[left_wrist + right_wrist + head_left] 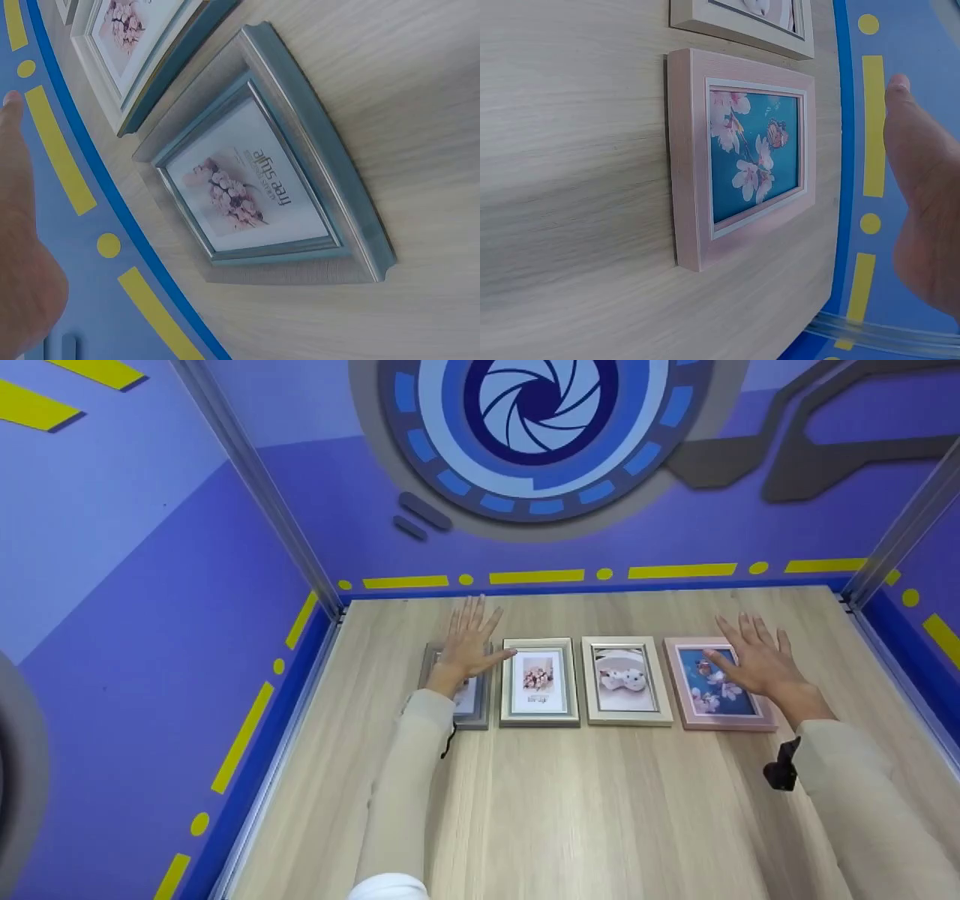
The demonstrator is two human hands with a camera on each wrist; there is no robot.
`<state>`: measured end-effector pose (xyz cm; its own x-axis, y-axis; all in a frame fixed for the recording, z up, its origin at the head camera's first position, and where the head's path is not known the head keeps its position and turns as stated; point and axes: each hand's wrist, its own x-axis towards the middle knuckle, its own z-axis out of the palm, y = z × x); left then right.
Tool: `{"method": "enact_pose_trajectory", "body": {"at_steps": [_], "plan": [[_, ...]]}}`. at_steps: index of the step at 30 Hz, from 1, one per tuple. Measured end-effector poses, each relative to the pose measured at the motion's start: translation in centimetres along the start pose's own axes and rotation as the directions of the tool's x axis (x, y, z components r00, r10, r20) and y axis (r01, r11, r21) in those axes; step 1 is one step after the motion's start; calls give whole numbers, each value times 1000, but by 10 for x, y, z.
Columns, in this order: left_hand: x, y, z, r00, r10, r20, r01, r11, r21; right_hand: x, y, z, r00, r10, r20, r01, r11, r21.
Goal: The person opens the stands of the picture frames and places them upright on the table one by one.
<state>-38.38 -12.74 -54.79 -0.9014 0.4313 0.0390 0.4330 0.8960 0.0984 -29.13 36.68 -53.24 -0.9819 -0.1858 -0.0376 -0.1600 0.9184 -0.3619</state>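
Several picture frames lie in a row on the wooden table. My left hand (466,651), fingers spread, hovers over the grey picture frame (300,142) at the row's left end and partly hides it in the head view. Beside that one is a silver-gold picture frame (540,718) with a flower print. Then comes a cream picture frame (628,719) showing two white plush-like figures. The pink picture frame (686,150), with blossoms and a butterfly on blue, ends the row at the right. Above its right part my right hand (761,661) is held flat with fingers spread, gripping nothing.
Pale wood tabletop (585,810) stretches in front of the row. A purple-blue back wall (337,510) with yellow dashes rises behind it, and side walls with metal corner posts (255,480) enclose the table. A black strap piece (781,769) hangs at the right cuff.
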Motion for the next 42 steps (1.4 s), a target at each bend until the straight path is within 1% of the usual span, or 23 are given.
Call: {"method": "enact_pose_trajectory", "body": {"at_steps": [4,7,11,14,18,20,22,26,28,31,34,37,40,42], "plan": [[2,5,2,1000,15,-24,-15,1000,-11,0,2,1,1000,3,1,-3,1000,4],[4,11,3,1000,10,-3,-10,1000,12,-3,7,3,1000,10,5,-10,1000,9],[10,23,6,1000,4,28,-3,1000,-4,-9,16,7,1000,27,4,-27,1000,16],[16,34,11,999,0,44,1,999,-34,-15,24,11,999,42,-7,-42,999,24],[25,53,18,995,-13,98,23,994,-105,-25,33,16,997,72,-15,-72,997,22],[28,62,21,992,-9,124,27,989,-142,-29,37,20,996,90,-13,-90,996,19],[31,72,23,991,11,133,12,986,-167,-31,38,23,995,102,-16,-102,994,27],[35,92,25,988,72,135,-44,979,-201,-31,40,30,992,125,-33,-125,992,26],[38,105,26,986,96,133,-67,976,-209,-30,41,32,990,137,-44,-137,991,10],[45,128,29,985,120,125,-91,972,-215,-27,41,35,986,156,-49,-158,987,-31],[50,156,38,984,138,108,-110,967,-230,-25,40,38,983,174,-53,-177,982,-68],[53,184,49,982,163,93,-135,957,-255,-24,38,42,979,188,-74,-195,977,-89],[54,208,59,978,197,68,-168,940,-297,-25,39,45,973,211,-95,-219,971,-95],[53,221,64,976,210,63,-173,915,-364,-27,41,48,966,235,-104,-245,965,-97]]}}
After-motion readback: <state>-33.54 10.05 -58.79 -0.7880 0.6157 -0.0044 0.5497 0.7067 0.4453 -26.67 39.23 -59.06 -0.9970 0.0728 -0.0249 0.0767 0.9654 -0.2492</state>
